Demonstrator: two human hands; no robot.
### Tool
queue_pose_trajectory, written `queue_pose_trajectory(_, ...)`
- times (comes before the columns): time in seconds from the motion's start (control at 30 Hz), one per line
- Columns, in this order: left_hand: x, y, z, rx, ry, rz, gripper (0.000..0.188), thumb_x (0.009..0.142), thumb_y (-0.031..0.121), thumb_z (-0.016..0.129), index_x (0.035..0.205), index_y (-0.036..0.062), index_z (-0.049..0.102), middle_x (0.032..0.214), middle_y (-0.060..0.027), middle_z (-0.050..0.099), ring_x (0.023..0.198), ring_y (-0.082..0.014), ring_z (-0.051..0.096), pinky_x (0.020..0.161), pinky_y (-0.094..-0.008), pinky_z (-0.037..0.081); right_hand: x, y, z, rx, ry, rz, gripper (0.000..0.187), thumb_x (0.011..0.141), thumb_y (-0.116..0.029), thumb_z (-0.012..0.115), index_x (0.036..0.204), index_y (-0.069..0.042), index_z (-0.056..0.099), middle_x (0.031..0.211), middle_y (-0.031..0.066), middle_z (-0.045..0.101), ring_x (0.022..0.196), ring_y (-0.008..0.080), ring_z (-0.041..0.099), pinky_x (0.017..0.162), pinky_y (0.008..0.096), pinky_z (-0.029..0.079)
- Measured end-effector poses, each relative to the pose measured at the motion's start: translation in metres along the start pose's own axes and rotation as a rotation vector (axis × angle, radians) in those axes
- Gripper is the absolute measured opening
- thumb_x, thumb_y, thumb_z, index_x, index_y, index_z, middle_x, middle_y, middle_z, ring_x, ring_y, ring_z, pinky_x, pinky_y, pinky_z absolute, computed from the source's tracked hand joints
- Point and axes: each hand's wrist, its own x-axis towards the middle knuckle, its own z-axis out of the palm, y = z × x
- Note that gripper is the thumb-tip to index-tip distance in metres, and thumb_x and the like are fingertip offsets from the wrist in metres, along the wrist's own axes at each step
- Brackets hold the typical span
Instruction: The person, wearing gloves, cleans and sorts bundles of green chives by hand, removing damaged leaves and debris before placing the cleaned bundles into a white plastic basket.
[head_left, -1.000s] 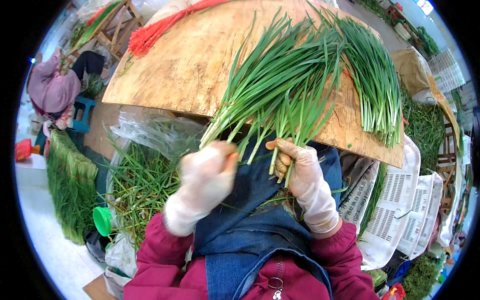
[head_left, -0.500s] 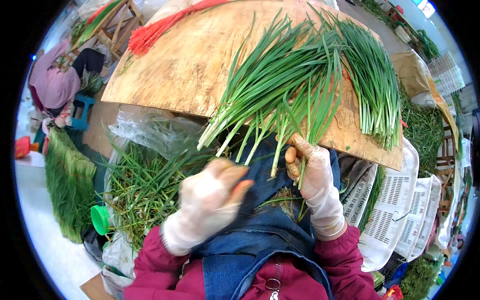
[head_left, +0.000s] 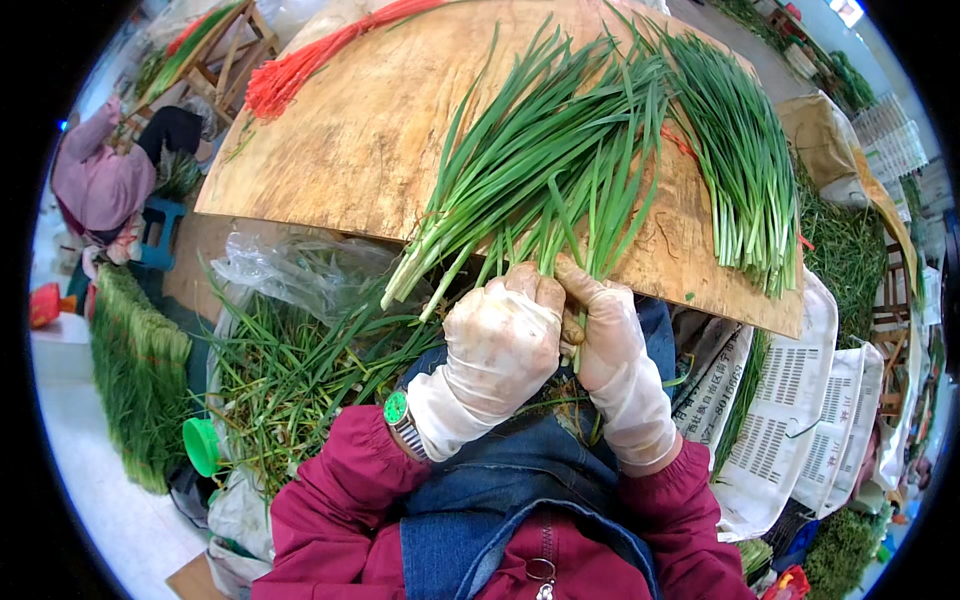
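Note:
A loose heap of garlic chives, long green leaves with pale stem ends, lies across the front of a wooden board. Its stems overhang the board's near edge. My right hand, in a thin whitish glove, pinches a few stems between thumb and curled fingers. Beside it, nearly touching, my gloved left hand is closed at the lower stem ends of the same chives; its fingertips are partly hidden. A green-faced watch sits on my left wrist. To the right on the board lies a neater bunch of chives.
Red ties lie at the board's far left. Left of my lap, a plastic-lined container holds leaf scraps. A green cup-like thing is near it. White printed sacks stand at the right. A person in pink is at far left.
My left hand has moved up and right from over my lap to the stems beside my right hand. My right hand keeps its pinch in about the same place.

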Motion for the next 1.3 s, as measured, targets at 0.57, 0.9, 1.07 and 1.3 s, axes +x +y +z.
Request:
queue_pose_trajectory(0.57, -0.129, -0.063, -0.153, 0.255, -0.505, -0.649, 0.012, 0.069, 0.007, 0.064, 0.080, 0.0029, 0.062, 0.074, -0.0123, 0.059, 0.067, -0.0258, 0.057, 0.057, -0.0318, 0.045, -0.002, -0.002, 0.003, 0.049, 0.084, 0.103, 0.027, 0.081, -0.020, 0.052, 0.094, 0.004, 0.054, 0.074, 0.0101, 0.057, 0.059, 0.0178, 0.054, 0.052, 0.0289, 0.048)
queue_pose_trajectory(0.9, -0.010, -0.025, -0.022, -0.133, -0.397, -0.516, 0.013, 0.076, 0.011, 0.057, 0.080, -0.0006, 0.061, 0.070, -0.0163, 0.060, 0.065, -0.0326, 0.058, 0.057, -0.0345, 0.046, 0.016, 0.016, 0.007, 0.089, 0.034, 0.220, 0.018, 0.078, -0.019, 0.060, 0.069, -0.005, 0.053, 0.053, 0.0004, 0.043, 0.037, 0.0102, 0.035, 0.035, 0.0252, 0.029)
queue_pose_trajectory(1.07, 0.008, -0.019, -0.015, -0.597, -0.351, -0.889, 0.016, 0.075, 0.013, 0.059, 0.077, -0.0025, 0.061, 0.063, -0.0125, 0.059, 0.054, -0.0200, 0.055, 0.052, -0.0296, 0.043, 0.023, 0.029, 0.009, 0.210, 0.043, 0.176, 0.015, 0.079, -0.016, 0.058, 0.069, -0.006, 0.054, 0.048, -0.0017, 0.040, 0.035, 0.0096, 0.032, 0.035, 0.0252, 0.027)
queue_pose_trajectory(1.3, -0.016, -0.015, -0.015, -0.799, -0.036, -0.849, 0.012, 0.076, 0.010, 0.058, 0.072, -0.0011, 0.059, 0.057, -0.0056, 0.055, 0.051, -0.0078, 0.047, 0.048, -0.0233, 0.039, 0.009, 0.027, 0.019, 0.270, 0.007, 0.208, 0.012, 0.080, -0.012, 0.054, 0.076, -0.001, 0.057, 0.046, -0.0026, 0.036, 0.035, 0.0088, 0.030, 0.036, 0.0243, 0.025)
